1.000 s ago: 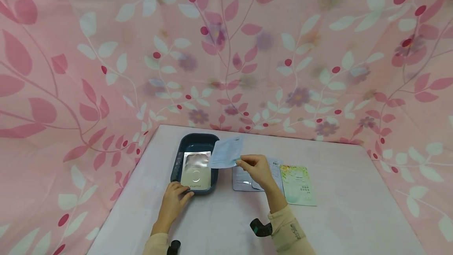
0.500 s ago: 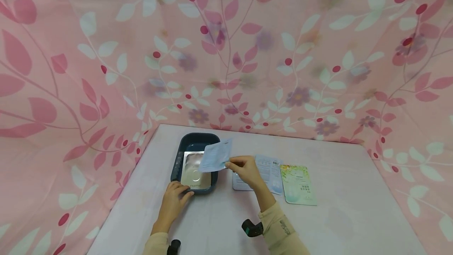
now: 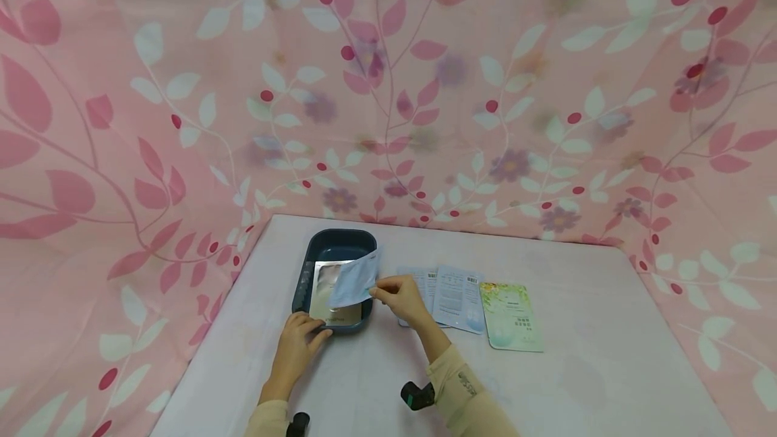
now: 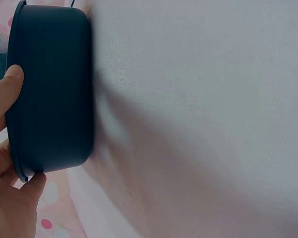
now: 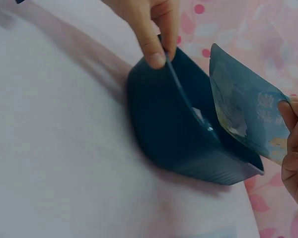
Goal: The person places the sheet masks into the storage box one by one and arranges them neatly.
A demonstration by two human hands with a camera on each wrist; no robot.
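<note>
A dark blue plastic bin point(image 3: 337, 240) stands on the table's left part, and a silver and cream sachet point(image 3: 320, 295) lies inside it. My left hand point(image 3: 296, 348) grips the bin's near rim, thumb outside, as the right wrist view shows. Over the bin's right side hangs a light blue sheet-mask packet point(image 3: 353, 280), its corner pinched between the thumb and fingers of my right hand point(image 3: 402, 297). In the right wrist view the packet point(image 5: 246, 101) is tilted above the opening of the bin point(image 5: 161, 116). The packet hides part of the sachet.
Light blue packets point(image 3: 459, 299) lie overlapping to the right of the bin, partly behind my right hand. Beside them lies a green packet point(image 3: 512, 317). A white cloth covers the table point(image 3: 583, 336); a pink floral curtain point(image 3: 388, 86) hangs behind it.
My right hand has moved left and slightly down, carrying the blue packet from the bin's right edge to over the bin. My left hand has stayed on the rim.
</note>
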